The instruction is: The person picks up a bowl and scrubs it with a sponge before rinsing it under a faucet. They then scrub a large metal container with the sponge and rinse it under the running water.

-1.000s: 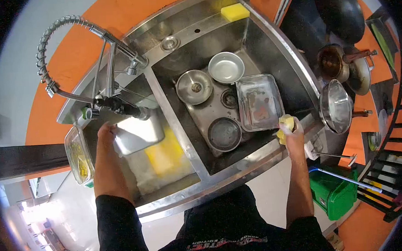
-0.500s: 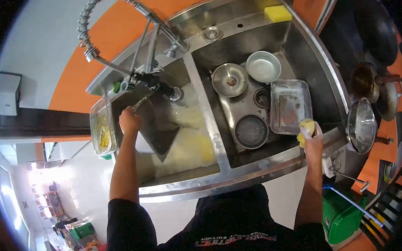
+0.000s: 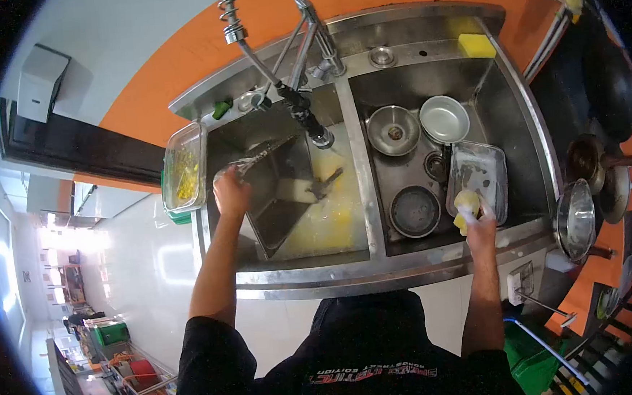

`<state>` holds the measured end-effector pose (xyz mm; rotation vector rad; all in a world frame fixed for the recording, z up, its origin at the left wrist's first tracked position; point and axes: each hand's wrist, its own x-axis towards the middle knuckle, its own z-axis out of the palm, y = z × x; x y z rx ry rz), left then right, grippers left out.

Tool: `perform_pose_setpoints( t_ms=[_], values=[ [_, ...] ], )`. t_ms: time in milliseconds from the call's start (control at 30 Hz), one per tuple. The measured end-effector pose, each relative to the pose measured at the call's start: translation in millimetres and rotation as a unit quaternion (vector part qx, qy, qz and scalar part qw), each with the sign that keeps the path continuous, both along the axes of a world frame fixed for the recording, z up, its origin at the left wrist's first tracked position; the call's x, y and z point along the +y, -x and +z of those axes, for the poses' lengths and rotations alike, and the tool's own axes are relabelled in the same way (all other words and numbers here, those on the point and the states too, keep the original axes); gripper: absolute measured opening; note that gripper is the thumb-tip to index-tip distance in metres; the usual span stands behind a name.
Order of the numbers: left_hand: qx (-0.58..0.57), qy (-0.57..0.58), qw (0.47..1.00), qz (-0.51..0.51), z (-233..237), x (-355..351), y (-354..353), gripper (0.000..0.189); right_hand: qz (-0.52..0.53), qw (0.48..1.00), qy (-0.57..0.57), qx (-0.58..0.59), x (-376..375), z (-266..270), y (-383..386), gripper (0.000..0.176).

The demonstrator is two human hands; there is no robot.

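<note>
My left hand (image 3: 232,193) grips the rim of a rectangular metal pan (image 3: 270,218), which is tilted inside the left basin (image 3: 244,140). Beside the pan, cloudy yellowish water (image 3: 332,218) covers the basin floor. A spray faucet head (image 3: 318,133) hangs above the pan's far right side. My right hand (image 3: 481,231) is closed around a foamy yellow sponge (image 3: 467,203), over the front part of the right basin (image 3: 439,81). Just behind the sponge lies a rectangular metal tray (image 3: 491,168).
In the right basin sit a metal bowl (image 3: 381,139), a round pan (image 3: 445,119) and a dark round pan (image 3: 414,212). A glass container (image 3: 185,166) with yellow bits stands left of the sink. A yellow sponge block (image 3: 477,46) rests on the back ledge. Strainers and pans (image 3: 576,218) line the right.
The view has swung, shifting the sink rightward and down. My left hand still holds the pan, whose inside now shows more. My right hand with the sponge has moved left, nearer the tray.
</note>
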<state>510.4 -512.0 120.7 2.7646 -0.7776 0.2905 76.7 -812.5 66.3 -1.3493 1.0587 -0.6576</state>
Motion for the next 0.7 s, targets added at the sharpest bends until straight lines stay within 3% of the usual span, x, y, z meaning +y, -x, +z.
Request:
perform_pose_setpoints(
  t_ms=[67, 367, 467, 500, 567, 633, 700],
  values=[
    [-0.042, 0.009, 0.999, -0.022, -10, 11, 7, 0.046, 0.002, 1.0, -0.01, 0.006, 4, 5, -4, 0.025],
    [0.007, 0.021, 0.999, -0.035, 25, 42, 50, 0.04, 0.015, 0.998, 0.051, 0.036, 13, 3, -28, 0.03],
    [-0.049, 0.1, 0.994, -0.024, 35, 60, 54, 0.041, 0.079, 0.997, 0.006, 0.006, 38, 20, -59, 0.035],
    [-0.051, 0.1, 0.993, -0.02, 37, 66, 54, 0.041, 0.095, 0.993, 0.049, 0.047, 50, 26, -74, 0.034],
    [-0.026, 0.187, 0.982, 0.028, 44, 78, 53, 0.042, 0.169, 0.983, 0.067, 0.003, 62, -4, -98, 0.031],
    [-0.034, 0.202, 0.977, 0.054, 58, 83, 57, 0.043, 0.223, 0.964, 0.148, -0.003, 83, 20, -126, 0.028],
    [-0.092, 0.213, 0.972, 0.04, 74, 82, 61, 0.044, 0.262, 0.952, 0.156, 0.004, 95, 36, -144, 0.03]
  ],
)
